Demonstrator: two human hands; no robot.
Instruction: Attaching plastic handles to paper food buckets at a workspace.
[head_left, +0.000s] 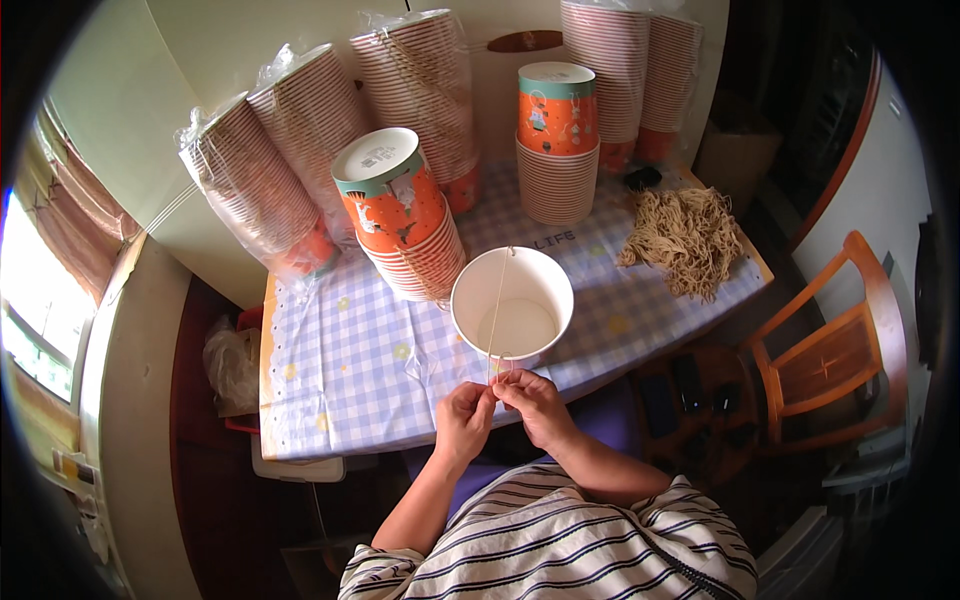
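Observation:
A white paper bucket (545, 290) stands on the table in front of me with its mouth up. A thin tan cord (498, 310) runs from its far rim across the mouth to the near rim, where my hands meet. My left hand (465, 418) pinches the cord end with fingertips just outside the near rim. My right hand (535, 405) is closed beside it, thumb and finger pressed on the same cord. The fingertips nearly touch, and a small loop of cord shows above them. Exactly how the cord passes the near rim is too small to tell.
A heap of tan cords (680, 245) lies on the right of the checked tablecloth (370, 375). Two stacks of upturned orange buckets, one left (400, 205) and one behind (557, 120), flank the bucket. Plastic-wrapped stacks (415, 90) line the back. A wooden chair (825, 365) stands right.

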